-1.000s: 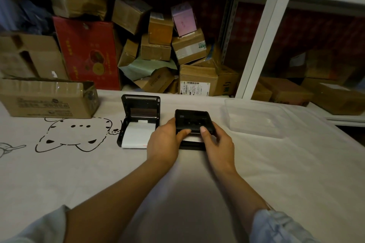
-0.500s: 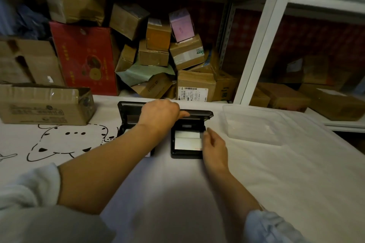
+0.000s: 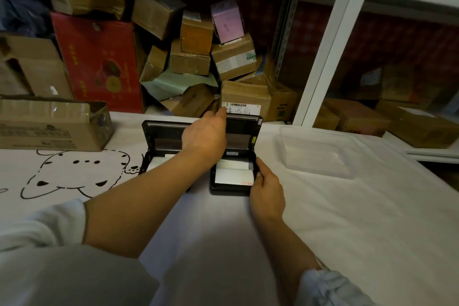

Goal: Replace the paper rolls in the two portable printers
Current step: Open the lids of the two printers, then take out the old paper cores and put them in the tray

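Two black portable printers stand side by side on the white table. The right printer [image 3: 232, 187] has its lid [image 3: 244, 131] raised nearly upright, and a white paper roll [image 3: 233, 176] lies in its bay. My left hand [image 3: 205, 138] reaches across and holds the top edge of that lid. My right hand [image 3: 267, 190] grips the right printer's base at its right front corner. The left printer [image 3: 159, 139] is also open, with white paper showing inside; my left forearm hides much of it.
A clear plastic tray [image 3: 320, 154] sits to the right of the printers. A long cardboard box [image 3: 49, 125] lies at the left on the table cover with a cartoon drawing [image 3: 74, 176]. Stacked cartons [image 3: 193, 57] and a white shelf post [image 3: 330, 40] stand behind.
The right printer's lid went from closed under both hands to nearly upright, lifted by my left hand. My right hand moved to the base's right side. The paper roll became visible.
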`<state>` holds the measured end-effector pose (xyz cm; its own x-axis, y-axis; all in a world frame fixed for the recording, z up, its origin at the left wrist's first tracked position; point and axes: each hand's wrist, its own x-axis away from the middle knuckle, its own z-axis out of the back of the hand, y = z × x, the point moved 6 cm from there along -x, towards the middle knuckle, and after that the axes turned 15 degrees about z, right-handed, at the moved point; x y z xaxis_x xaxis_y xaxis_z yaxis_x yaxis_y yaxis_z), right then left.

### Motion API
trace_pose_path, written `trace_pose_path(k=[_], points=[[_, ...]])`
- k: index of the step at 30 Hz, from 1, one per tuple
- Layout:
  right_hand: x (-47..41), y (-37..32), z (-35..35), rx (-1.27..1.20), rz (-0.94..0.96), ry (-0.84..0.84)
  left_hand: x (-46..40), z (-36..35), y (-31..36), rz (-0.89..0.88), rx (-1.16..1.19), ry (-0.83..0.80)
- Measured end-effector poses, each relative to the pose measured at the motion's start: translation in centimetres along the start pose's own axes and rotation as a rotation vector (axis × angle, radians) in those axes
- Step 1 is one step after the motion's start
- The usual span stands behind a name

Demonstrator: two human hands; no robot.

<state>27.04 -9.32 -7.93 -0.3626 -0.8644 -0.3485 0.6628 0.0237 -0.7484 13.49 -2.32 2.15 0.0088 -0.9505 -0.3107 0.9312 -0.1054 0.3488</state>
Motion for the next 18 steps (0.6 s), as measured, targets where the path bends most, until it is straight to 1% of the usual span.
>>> trace_pose_path(k=[4, 6, 7, 8, 9, 10, 11, 12, 13, 16, 18], points=[[0.0, 0.0, -0.1, -0.004, 0.004, -0.004, 0.0, 0.0, 0.0, 0.026, -0.046, -0.039], [-0.1, 0.1, -0.1, -0.021, 0.007, -0.002, 0.3, 0.3, -0.1, 0.022, -0.032, -0.007], [-0.2, 0.1, -0.1, -0.035, 0.013, -0.003, 0.9, 0.7, 0.0, -0.021, -0.028, 0.051], [-0.2, 0.0, 0.1, -0.043, 0.027, 0.005, 1.8, 1.0, 0.2, -0.115, -0.025, 0.125], [-0.3, -0.2, 0.6, -0.029, 0.057, 0.039, 2.8, 1.2, 0.7, -0.245, -0.02, 0.177], [-0.5, -0.4, 1.4, 0.023, 0.1, 0.101, 3.9, 1.0, 1.2, -0.377, -0.022, 0.177], [-0.9, -0.6, 2.3, 0.109, 0.14, 0.168, 4.8, 0.6, 1.5, -0.482, -0.037, 0.128], [-1.4, -0.7, 3.1, 0.21, 0.166, 0.206, 5.4, -0.1, 1.6, -0.544, -0.066, 0.054], [-2.2, -0.5, 3.7, 0.309, 0.172, 0.199, 5.6, -0.9, 1.7, -0.558, -0.104, -0.029], [-4.2, 0.3, 4.6, 0.496, 0.146, 0.05, 5.6, -3.3, 1.5, -0.465, -0.208, -0.254], [-4.4, -0.2, 4.8, 0.512, 0.227, 0.008, 5.4, -4.1, 1.2, -0.398, -0.235, -0.315]])
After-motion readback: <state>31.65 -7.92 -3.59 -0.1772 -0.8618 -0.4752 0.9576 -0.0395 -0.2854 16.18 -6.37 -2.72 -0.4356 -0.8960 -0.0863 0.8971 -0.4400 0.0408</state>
